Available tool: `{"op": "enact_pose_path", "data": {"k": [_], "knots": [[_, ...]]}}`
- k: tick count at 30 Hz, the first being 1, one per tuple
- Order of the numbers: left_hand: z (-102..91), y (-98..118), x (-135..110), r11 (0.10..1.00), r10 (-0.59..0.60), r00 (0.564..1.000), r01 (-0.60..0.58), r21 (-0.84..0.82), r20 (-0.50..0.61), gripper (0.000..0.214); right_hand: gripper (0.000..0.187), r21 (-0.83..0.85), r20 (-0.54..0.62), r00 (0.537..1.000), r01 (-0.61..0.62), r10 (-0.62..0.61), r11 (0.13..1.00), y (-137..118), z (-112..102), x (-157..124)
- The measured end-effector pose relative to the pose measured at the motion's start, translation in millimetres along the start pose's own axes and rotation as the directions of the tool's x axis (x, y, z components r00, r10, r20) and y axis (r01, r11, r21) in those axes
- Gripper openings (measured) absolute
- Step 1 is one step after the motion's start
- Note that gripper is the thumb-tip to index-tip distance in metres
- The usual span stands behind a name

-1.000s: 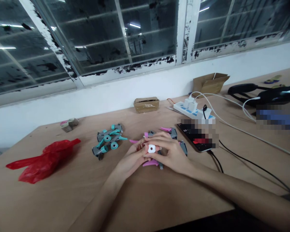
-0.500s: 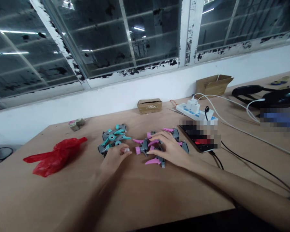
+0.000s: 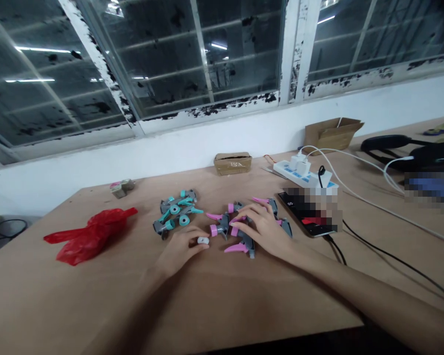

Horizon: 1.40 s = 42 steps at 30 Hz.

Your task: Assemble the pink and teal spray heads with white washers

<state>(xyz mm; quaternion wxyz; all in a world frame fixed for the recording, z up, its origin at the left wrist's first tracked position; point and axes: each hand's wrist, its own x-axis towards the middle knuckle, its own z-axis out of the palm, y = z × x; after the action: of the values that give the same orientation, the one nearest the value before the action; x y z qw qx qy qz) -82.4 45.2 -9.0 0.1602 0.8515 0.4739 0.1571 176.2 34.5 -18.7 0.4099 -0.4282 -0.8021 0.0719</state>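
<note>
My left hand [image 3: 181,248] rests on the wooden table [image 3: 214,301] with its fingertips pinched on a small white ring [image 3: 203,240]. Just behind it lies a pile of grey and teal spray-trigger parts [image 3: 175,214]. My right hand [image 3: 264,228] lies over a pile of grey and pink spray-trigger parts [image 3: 240,229], fingers curled on one pink-tipped piece. The two hands are a short gap apart.
A red plastic bag [image 3: 91,234] lies at the left. A phone [image 3: 309,217], a white power strip [image 3: 305,175] with cables, two cardboard boxes [image 3: 232,162] and black headgear [image 3: 410,148] sit behind and right. The table's front edge runs near my forearms.
My hands, which held the white ring together over the pink pile, have parted. The left carried the ring left and down to the table; the right dropped onto the pink parts.
</note>
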Motion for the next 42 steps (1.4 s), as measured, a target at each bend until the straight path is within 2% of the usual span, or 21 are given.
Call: {"op": "enact_pose_path", "data": {"k": [8, 17, 23, 26, 30, 33, 36, 39, 42], "knots": [[-0.6, 1.6, -2.2, 0.991, -0.060, 0.998, 0.059, -0.122, -0.002, 0.032, 0.023, -0.083, 0.032, 0.997, -0.063, 0.066, 0.995, 8.5, 3.9, 0.9], [-4.5, 3.5, -6.6, 0.969, -0.181, 0.983, 0.173, -0.177, -0.027, 0.027, 0.024, -0.076, 0.007, 0.999, -0.037, 0.038, 0.996, 6.6, 4.8, -0.6], [-3.7, 4.9, -7.9, 0.943, -0.225, 0.973, 0.207, -0.260, -0.041, 0.027, 0.028, -0.056, -0.002, 0.999, 0.046, -0.047, 0.997, 2.6, 4.8, -0.3], [-6.8, 4.9, -12.0, 0.933, -0.233, 0.971, 0.206, -0.296, -0.057, 0.030, 0.033, -0.068, 0.066, 0.989, 0.135, -0.131, 0.988, -3.2, 7.8, 5.9], [-14.9, 3.2, -21.6, 0.919, -0.267, 0.957, 0.218, -0.328, -0.112, 0.031, 0.046, -0.139, 0.276, 0.930, 0.290, -0.244, 0.947, -10.8, 18.6, 24.8], [-20.4, 1.0, -31.3, 0.892, -0.303, 0.942, 0.229, -0.389, -0.142, 0.032, 0.059, -0.195, 0.397, 0.896, 0.294, -0.199, 0.936, -11.4, 29.4, 41.5], [-22.6, -1.3, -40.0, 0.859, -0.333, 0.932, 0.237, -0.454, -0.144, 0.034, 0.048, -0.210, 0.476, 0.866, 0.279, -0.151, 0.937, -8.5, 39.3, 51.8], [-21.4, -2.9, -44.2, 0.824, -0.372, 0.916, 0.250, -0.509, -0.151, 0.035, 0.038, -0.217, 0.469, 0.875, 0.245, -0.120, 0.945, -6.1, 45.9, 53.6], [-20.2, 0.5, -42.3, 0.770, -0.412, 0.898, 0.253, -0.585, -0.154, 0.036, 0.038, -0.184, 0.359, 0.921, 0.227, -0.149, 0.956, -7.1, 45.6, 50.8]]}}
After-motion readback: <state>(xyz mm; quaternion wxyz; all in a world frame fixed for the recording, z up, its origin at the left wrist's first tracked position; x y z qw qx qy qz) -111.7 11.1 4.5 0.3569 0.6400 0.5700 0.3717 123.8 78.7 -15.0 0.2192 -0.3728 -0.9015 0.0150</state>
